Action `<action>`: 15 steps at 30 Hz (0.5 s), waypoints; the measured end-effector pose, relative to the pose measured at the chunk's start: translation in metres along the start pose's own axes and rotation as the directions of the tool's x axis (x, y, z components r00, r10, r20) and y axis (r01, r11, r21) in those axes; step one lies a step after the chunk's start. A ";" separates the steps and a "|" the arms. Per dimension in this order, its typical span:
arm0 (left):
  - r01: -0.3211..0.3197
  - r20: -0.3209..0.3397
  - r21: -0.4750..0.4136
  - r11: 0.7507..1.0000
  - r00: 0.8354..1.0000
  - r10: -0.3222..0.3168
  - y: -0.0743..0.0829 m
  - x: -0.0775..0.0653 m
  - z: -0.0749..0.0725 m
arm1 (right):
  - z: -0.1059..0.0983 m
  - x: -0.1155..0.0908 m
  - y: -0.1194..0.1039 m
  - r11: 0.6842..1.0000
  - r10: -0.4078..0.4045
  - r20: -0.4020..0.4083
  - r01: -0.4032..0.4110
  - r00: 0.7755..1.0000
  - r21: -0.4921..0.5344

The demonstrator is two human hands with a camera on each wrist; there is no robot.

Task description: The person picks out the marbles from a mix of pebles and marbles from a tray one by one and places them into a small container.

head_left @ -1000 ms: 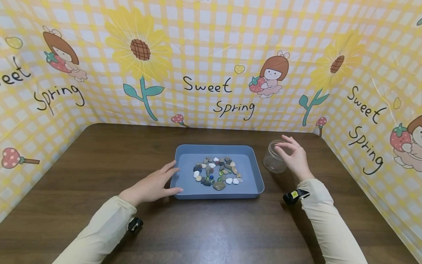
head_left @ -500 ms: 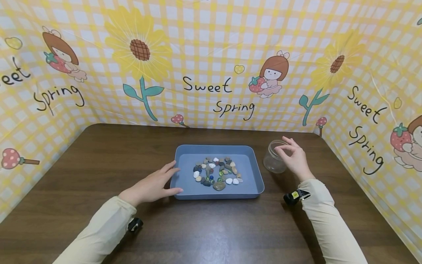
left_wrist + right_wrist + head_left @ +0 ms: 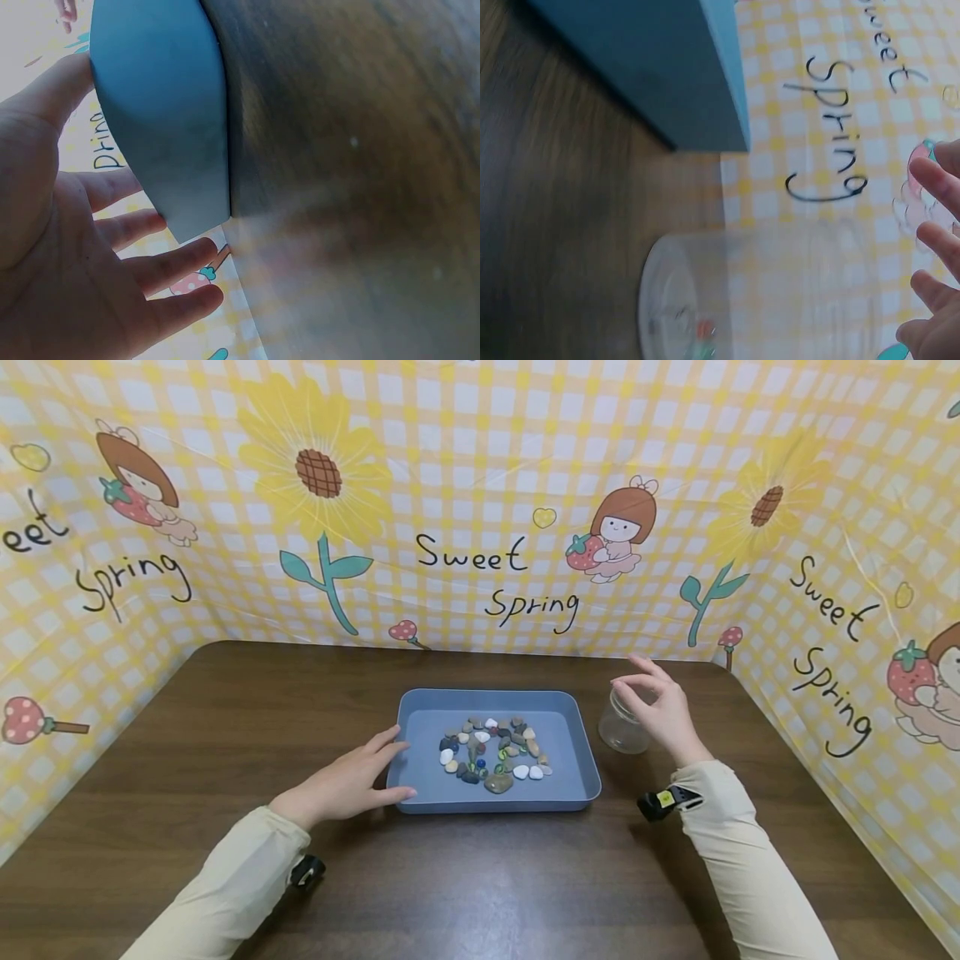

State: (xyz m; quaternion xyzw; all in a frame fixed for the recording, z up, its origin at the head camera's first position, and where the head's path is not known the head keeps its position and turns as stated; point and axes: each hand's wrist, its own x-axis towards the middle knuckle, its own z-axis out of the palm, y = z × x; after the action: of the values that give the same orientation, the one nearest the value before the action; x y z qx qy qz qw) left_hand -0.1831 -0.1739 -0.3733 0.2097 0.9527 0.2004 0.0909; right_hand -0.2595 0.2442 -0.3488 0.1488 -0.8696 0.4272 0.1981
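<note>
While the left hand (image 3: pixel 345 777) touches the blue tray (image 3: pixel 495 806) of stones (image 3: pixel 498 783) with fingers spread, the right hand (image 3: pixel 663 714), forefinger and thumb close together at the clear jar (image 3: pixel 624 732) on the counter (image 3: pixel 495 877), pinching something or nothing, I cannot tell, should carefully avoid knocking the jar

Soft glare on the dark tabletop (image 3: pixel 480 893)

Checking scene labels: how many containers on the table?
2. Blue tray, holding stones, left hand at its left edge; clear jar, just right of it, partly behind the right hand. No others show.
</note>
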 end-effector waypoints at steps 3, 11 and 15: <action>-0.001 -0.001 -0.001 1.000 1.000 0.001 0.000 0.000 0.000 | 0.003 0.002 -0.008 0.999 -0.007 0.025 0.006 1.000 0.034; -0.010 -0.005 0.001 1.000 1.000 0.010 0.000 0.000 0.000 | 0.013 0.007 -0.025 0.996 -0.047 0.083 0.040 0.995 0.085; -0.010 -0.005 0.001 1.000 1.000 0.010 0.000 0.000 0.000 | 0.018 0.009 -0.033 0.993 -0.060 0.111 0.048 0.992 0.106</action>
State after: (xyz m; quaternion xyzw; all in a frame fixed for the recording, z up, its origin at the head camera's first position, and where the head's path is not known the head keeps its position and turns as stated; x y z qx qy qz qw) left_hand -0.1829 -0.1739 -0.3730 0.2138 0.9519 0.2011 0.0876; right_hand -0.2573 0.2089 -0.3318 0.2066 -0.8519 0.4568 0.1515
